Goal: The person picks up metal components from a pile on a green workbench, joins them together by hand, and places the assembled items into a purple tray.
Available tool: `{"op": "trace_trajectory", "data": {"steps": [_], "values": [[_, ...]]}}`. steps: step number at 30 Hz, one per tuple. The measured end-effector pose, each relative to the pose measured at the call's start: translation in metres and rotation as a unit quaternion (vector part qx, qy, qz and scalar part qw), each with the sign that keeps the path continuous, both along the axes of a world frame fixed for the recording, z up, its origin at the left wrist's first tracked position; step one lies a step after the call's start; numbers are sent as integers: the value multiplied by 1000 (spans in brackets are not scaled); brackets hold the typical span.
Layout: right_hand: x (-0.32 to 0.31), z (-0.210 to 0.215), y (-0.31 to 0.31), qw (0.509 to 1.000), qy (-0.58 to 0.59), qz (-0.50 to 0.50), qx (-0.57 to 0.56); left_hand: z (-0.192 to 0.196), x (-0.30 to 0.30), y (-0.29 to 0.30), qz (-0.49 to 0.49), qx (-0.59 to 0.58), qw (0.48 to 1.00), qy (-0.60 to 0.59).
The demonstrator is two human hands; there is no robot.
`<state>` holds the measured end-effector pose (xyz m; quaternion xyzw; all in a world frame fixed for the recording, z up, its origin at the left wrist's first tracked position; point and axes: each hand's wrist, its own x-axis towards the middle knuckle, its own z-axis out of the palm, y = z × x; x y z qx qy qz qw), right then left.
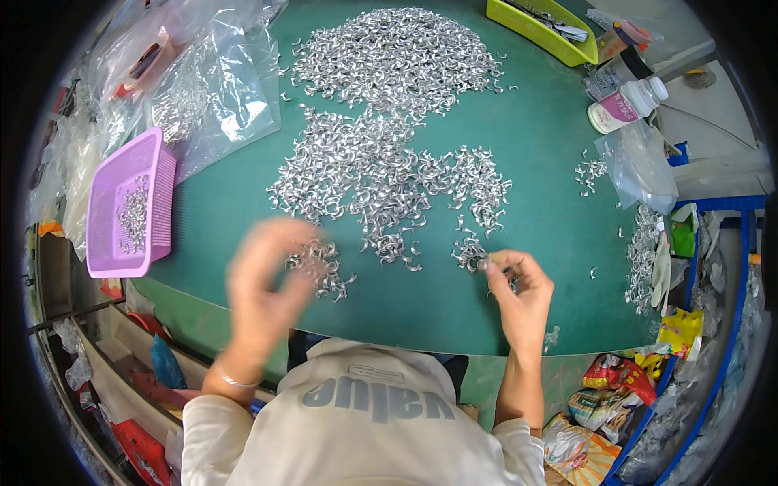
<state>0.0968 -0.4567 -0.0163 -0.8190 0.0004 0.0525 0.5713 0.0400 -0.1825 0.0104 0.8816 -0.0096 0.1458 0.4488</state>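
Small, shiny, curved metal pieces [356,162] lie spread over the middle of the green table [559,219], with a bigger heap [397,57] of them behind. My left hand [271,279] is smeared by motion beside a small cluster of pieces [331,279] at the front left; whether its fingers hold anything is not visible. Thumb and fingertips of my right hand [525,298] are pinched together at the edge of another small cluster [468,251]. A small curved metal piece appears to be between them, partly hidden by the fingers.
A purple basket [162,190] with some metal pieces stands at the left edge, near clear plastic bags [243,89]. At the far right are a yellow-green tray [531,24] and a white bottle [628,105]. More pieces [643,259] line the right edge, beside blue shelving [689,405].
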Motion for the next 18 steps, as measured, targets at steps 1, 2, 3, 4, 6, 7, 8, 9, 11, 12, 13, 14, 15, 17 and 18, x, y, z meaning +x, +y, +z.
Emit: {"op": "trace_trajectory", "data": {"steps": [1,2,3,4,6,7,8,9,11,12,13,14,15,17,18], "values": [[-6,3,7,998,31,19,49,1,4,-27,-105,-68,992,19],[-14,8,14,992,65,36,99,4,10,-49,-167,-122,978,31],[-20,12,18,983,96,47,148,1,15,-62,-198,-125,972,10],[-25,13,18,983,93,76,141,1,18,-69,-222,-134,966,13],[-31,19,22,978,107,77,161,-6,18,-76,-243,-150,958,18],[-33,21,22,976,112,78,169,-9,18,-77,-253,-158,954,24],[-34,21,21,975,120,78,172,-8,18,-77,-241,-191,951,45],[-35,23,23,971,121,66,193,-7,17,-78,-227,-223,946,66],[-37,29,29,963,124,45,234,-6,16,-80,-194,-329,915,127],[-38,29,30,964,115,49,237,-6,15,-82,-174,-401,884,167],[-39,30,30,964,105,53,239,-5,14,-83,-153,-470,845,205],[-39,30,31,964,95,56,242,-6,13,-83,-153,-490,830,219],[-40,29,31,967,75,63,235,-6,12,-82,-153,-509,814,233],[-41,24,29,972,35,74,220,-7,11,-81,-151,-536,790,257],[-42,23,29,975,22,74,210,-6,11,-80,-149,-543,782,266]]}}
